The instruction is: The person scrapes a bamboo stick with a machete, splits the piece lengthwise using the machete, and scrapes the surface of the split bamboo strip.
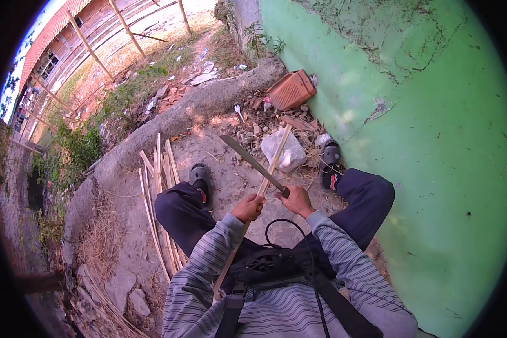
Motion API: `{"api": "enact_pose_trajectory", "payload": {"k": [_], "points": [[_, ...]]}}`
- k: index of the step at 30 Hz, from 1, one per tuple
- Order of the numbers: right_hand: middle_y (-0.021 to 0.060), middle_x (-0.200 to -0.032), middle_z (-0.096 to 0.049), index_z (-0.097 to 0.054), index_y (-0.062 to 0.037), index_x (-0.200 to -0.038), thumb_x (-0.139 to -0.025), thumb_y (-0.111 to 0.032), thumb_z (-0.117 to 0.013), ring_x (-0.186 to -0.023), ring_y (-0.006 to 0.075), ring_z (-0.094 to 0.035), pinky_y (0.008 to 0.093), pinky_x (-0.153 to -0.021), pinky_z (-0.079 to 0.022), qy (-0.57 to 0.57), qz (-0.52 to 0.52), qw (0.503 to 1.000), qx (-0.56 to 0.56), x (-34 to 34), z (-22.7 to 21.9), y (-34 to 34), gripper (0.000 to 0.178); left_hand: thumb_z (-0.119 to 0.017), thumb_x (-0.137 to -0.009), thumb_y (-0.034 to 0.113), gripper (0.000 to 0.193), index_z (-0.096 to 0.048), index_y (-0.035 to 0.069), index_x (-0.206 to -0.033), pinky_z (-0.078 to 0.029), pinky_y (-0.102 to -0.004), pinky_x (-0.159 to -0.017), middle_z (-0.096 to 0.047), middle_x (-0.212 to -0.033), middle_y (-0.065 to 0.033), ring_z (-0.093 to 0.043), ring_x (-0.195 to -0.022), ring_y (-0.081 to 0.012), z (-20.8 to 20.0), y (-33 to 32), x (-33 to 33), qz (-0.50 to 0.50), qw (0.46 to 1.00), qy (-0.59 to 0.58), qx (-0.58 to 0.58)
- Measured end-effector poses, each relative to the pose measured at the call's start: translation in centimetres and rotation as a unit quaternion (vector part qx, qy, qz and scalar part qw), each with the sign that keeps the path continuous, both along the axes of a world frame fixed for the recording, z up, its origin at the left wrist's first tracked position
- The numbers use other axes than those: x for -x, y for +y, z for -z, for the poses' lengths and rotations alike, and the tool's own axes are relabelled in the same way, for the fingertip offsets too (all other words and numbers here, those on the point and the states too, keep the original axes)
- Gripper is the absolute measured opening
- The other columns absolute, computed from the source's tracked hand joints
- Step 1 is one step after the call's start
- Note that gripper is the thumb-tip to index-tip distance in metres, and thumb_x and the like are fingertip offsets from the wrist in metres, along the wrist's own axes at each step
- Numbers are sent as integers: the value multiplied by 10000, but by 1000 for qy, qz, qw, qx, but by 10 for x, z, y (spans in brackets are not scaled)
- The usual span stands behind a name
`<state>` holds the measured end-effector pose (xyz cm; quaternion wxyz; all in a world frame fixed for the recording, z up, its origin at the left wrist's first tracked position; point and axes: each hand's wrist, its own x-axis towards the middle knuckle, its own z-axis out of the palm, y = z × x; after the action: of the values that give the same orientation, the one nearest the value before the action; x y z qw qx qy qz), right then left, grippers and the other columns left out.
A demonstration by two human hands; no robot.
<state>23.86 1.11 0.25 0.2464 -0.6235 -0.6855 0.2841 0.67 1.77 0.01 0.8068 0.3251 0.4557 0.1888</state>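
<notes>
My left hand (249, 208) is closed around a long, pale split-wood strip (277, 151), which slants from beside my waist up and away to the right. In my right hand (296, 201) is the dark handle of a machete (250, 158). Its blade points up and to the left, crossing the strip just beyond my left hand. Whether the edge touches the strip, I cannot tell. Beside my left leg lies a bundle of similar strips (165, 169) on the ground.
A green wall (434, 186) rises close on my right. Ahead, a raised concrete edge (152, 129) curves past rubble, an orange plastic basket (292, 90), a clear plastic bag (283, 149) and a white plastic spoon (239, 112). A black cable (307, 248) loops over my lap.
</notes>
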Motion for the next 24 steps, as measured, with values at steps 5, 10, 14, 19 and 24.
{"api": "enact_pose_trajectory", "payload": {"k": [5,10,14,19,24], "points": [[176,-729,-686,-746,-68,-937,-872,-463,-768,-733,389,-697,454,-643,-527,-18,-38,999,30,11,5,3,401,-455,-1080,335,255,-521,121,-958,-224,-275,-374,-350,-613,60,-310,-420,-74,17,-6,-3,0,999,49,-8],[191,-796,-708,-769,-116,-943,-858,-396,-737,-771,409,-700,503,-676,-549,-12,-56,997,61,7,23,5,294,-497,-1024,321,223,-480,134,-903,-190,-293,-392,-325,-616,69,-285,-430,-70,-2,-2,-7,10,998,3,69],[189,-741,-680,-741,-74,-869,-847,-348,-732,-736,408,-692,474,-658,-536,-11,-11,999,35,12,30,9,275,-495,-987,284,174,-479,135,-897,-194,-292,-391,-328,-616,68,-281,-426,-73,7,-3,-7,8,998,30,61],[207,-829,-713,-743,-115,-894,-828,-342,-714,-812,444,-695,531,-735,-562,-32,16,996,80,21,32,3,238,-449,-1045,334,245,-483,132,-910,-184,-295,-388,-326,-591,62,-270,-423,-78,17,-3,-3,20,997,62,50],[216,-822,-710,-737,-106,-888,-822,-330,-709,-812,442,-697,529,-737,-562,-9,5,996,90,26,32,-3,236,-424,-1075,352,263,-481,143,-926,-178,-282,-392,-309,-605,70,-254,-426,-66,11,0,-4,13,997,22,74]]}}
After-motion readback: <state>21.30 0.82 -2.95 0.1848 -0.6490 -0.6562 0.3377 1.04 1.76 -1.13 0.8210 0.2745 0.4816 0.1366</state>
